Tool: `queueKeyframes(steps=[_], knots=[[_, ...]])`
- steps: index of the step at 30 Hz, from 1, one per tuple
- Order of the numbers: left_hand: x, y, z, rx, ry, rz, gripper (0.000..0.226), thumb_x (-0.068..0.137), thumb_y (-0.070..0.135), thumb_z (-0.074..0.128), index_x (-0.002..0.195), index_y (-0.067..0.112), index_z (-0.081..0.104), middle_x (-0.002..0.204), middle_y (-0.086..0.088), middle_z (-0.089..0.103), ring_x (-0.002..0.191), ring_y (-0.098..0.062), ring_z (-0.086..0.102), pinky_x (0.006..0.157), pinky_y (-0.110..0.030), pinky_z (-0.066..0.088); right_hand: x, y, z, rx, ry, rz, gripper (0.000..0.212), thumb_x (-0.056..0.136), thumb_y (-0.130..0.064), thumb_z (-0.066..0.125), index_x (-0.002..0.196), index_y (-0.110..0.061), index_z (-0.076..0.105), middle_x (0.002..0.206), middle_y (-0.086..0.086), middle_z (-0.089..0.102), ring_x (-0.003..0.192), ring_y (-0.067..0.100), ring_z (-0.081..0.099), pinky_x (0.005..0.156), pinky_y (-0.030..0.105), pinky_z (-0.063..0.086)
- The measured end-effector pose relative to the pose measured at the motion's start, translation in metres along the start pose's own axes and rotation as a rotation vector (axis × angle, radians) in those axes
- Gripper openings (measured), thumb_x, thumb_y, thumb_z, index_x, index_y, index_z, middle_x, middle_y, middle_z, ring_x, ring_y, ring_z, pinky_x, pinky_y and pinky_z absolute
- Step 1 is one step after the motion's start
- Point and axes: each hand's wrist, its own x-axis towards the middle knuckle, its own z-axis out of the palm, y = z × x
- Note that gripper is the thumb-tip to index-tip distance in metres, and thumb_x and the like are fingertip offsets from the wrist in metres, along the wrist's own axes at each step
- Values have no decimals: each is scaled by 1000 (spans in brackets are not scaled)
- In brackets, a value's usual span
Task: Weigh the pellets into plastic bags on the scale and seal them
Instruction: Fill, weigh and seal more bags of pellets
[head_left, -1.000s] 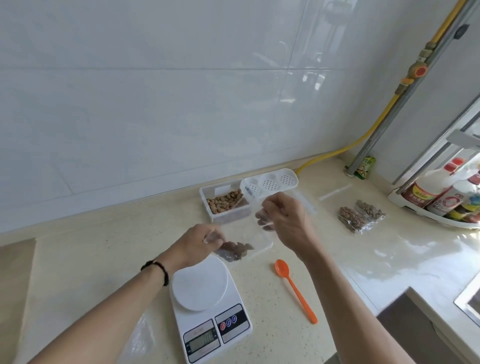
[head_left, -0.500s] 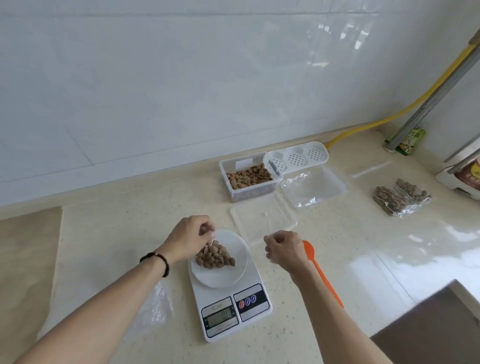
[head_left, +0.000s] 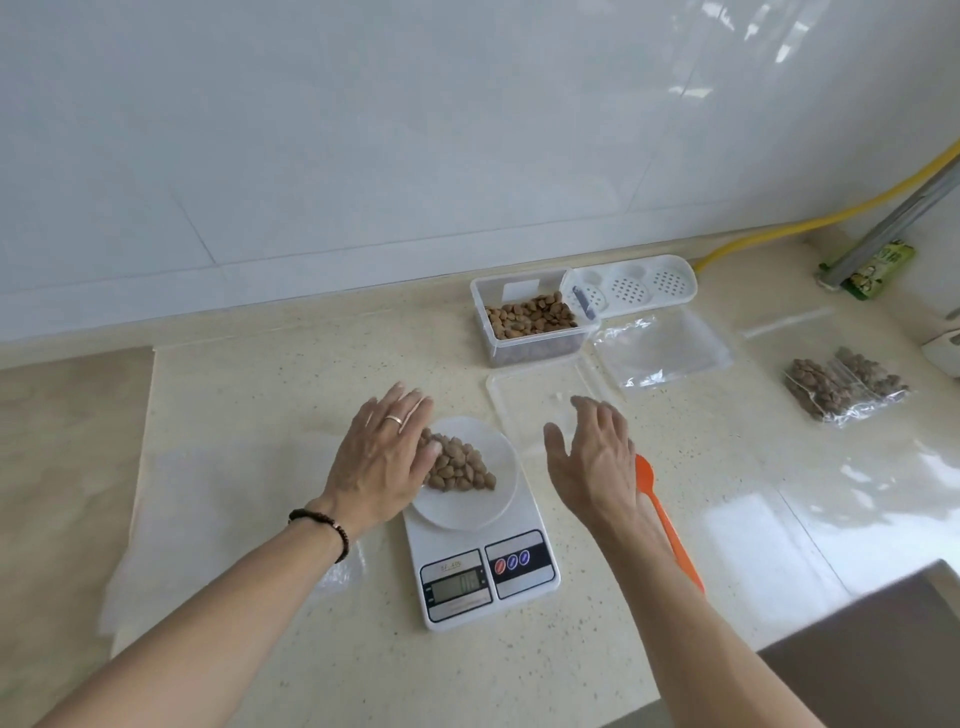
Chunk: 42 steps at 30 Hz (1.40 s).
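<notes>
So the bag of pellets (head_left: 457, 465) lay flat on the round white platter of the kitchen scale (head_left: 480, 525), a clear pouch whose outline I could hardly make out against the plate, placed there so the display at the front could read its weight; the digits were too faint for me to tell. My left hand (head_left: 382, 457) was spread flat, fingers straight and together, its edge against the left side of the pile and gripping nothing, which I judge was to steady or flatten the bag. My right hand (head_left: 592, 457) hung loose and empty just right of the platter, fingers relaxed and parted, clear of the plate so it would add no weight. Under that wrist lay the orange spoon (head_left: 667, 525), near enough to scoop with. Behind the scale the clear lid (head_left: 540, 402) rested on the counter, and beyond it the open tub of pellets (head_left: 530, 317) stood near the wall, within reach for topping up. Beside the tub sat a white perforated tray (head_left: 631, 283), and in front of that an empty plastic bag (head_left: 662, 345) waited its turn. Well off to the right lay two filled bags (head_left: 844, 389), kept apart as finished work. This bag's seal I judged not yet done.
</notes>
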Motion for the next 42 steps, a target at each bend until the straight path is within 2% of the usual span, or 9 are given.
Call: queueKeyframes(steps=[2,7,13,17,28,31,34,37,42], knots=[[-14,-1,2,41,-46,-3,58,99,45,27,141,7,43,145,-13,46,141,-30,32,113,-51,30,-5,-7,2,-91,-24,-122,56,100,-44,37,149,-16,33,159,6,29,151,25,11,119,44,13],[-38,-5,7,71,-126,-17,69,100,54,14,147,9,35,153,-10,36,146,-29,23,116,-52,23,-14,-16,12,-217,-64,-278,78,89,-58,3,153,-19,26,163,5,18,152,24,-1,121,43,-3],[-50,-7,9,73,-137,-48,71,99,58,12,150,10,28,155,-11,30,146,-30,21,116,-54,22,-18,-24,15,-271,-79,-321,78,90,-58,-1,155,-20,20,165,5,10,152,23,-8,119,42,-12],[-57,-7,14,70,-130,-54,70,99,60,9,150,12,12,156,-11,28,146,-30,21,116,-54,21,-18,-28,14,-285,-76,-326,78,91,-58,-1,155,-19,19,165,6,9,152,23,-8,119,42,-12],[-43,-1,12,53,-125,-23,76,96,61,4,152,11,15,160,-9,17,149,-26,8,120,-49,8,-19,-22,4,-209,-73,-281,78,90,-59,1,154,-19,22,165,7,11,152,23,-5,118,40,-10],[-27,8,7,49,-129,7,77,96,61,4,152,10,21,159,-10,21,149,-27,11,119,-50,11,-17,-11,-5,-166,-74,-196,61,101,-50,20,154,-19,23,164,7,14,152,23,0,121,42,-2],[-4,22,4,15,-112,56,75,97,59,8,150,10,27,157,-11,28,147,-28,17,118,-53,15,-17,9,-14,-62,-56,-60,55,103,-42,34,151,-17,28,159,8,28,149,26,18,118,44,18],[23,41,5,5,-105,119,71,97,55,15,148,8,31,153,-13,35,145,-29,24,116,-53,18,-20,32,-18,47,-51,73,52,102,-38,41,147,-14,34,144,13,46,131,30,43,106,45,37],[65,78,13,-39,-228,156,64,98,48,25,152,13,17,150,-11,37,144,-24,24,120,-48,10,-25,59,-15,322,-144,361,41,97,-34,46,133,-14,49,111,9,69,102,29,62,90,41,49]])
